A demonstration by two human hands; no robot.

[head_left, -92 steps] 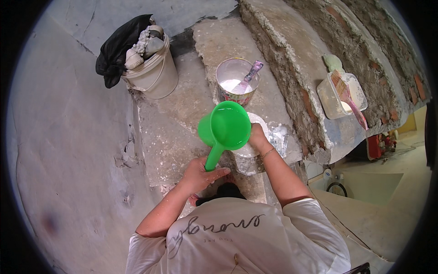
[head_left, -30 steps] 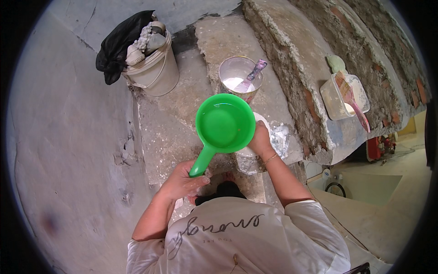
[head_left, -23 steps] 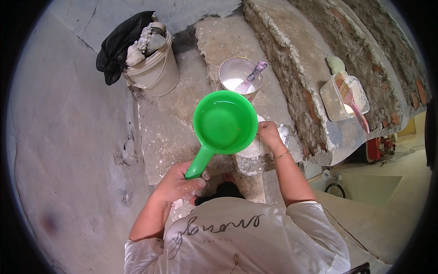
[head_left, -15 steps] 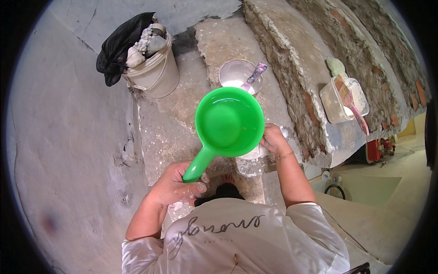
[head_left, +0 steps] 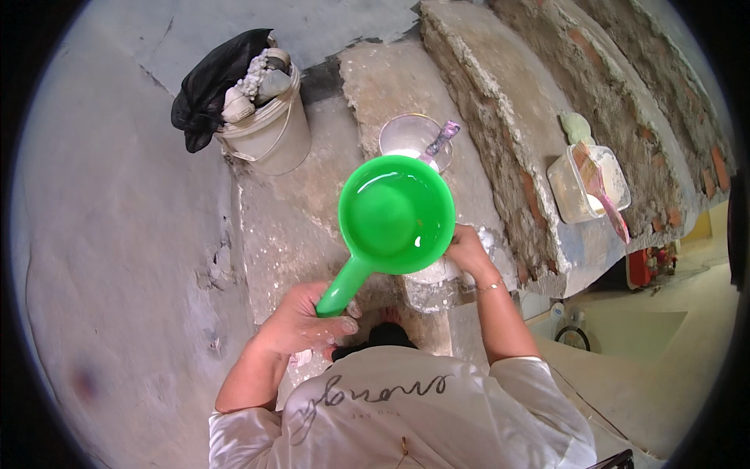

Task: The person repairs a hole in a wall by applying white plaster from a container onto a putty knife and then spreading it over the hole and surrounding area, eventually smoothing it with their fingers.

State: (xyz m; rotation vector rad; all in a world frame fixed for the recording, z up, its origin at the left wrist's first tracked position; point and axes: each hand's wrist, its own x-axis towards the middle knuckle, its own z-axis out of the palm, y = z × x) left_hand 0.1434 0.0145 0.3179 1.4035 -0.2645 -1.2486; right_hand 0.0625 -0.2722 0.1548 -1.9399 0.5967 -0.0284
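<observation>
My left hand (head_left: pixel 301 319) is closed round the handle of a green plastic dipper (head_left: pixel 383 211). The dipper is held out in front of my chest, and glints inside its bowl look like clear liquid. Beside the bowl's right edge is my right hand (head_left: pixel 469 252), its fingers curled and partly hidden behind the dipper; what they hold, if anything, does not show. Below the dipper a whitish, plaster-smeared thing (head_left: pixel 437 272) is mostly covered. Just beyond the dipper stands a clear round tub (head_left: pixel 406 129) with white material and a purple-patterned handle (head_left: pixel 444 137) leaning in it.
A white bucket (head_left: pixel 275 144) at the far left carries a black plastic bag (head_left: pixel 215 90) and lumpy pale items. Rough concrete steps (head_left: pixel 500 94) rise to the right. On one sits a clear square container (head_left: pixel 570 191) with a paintbrush (head_left: pixel 600 191) across it, next to a pale green lump (head_left: pixel 576 127).
The dipper has shifted slightly toward me and to the right in the picture. My right hand has come a little nearer, with more of its fingers behind the bowl.
</observation>
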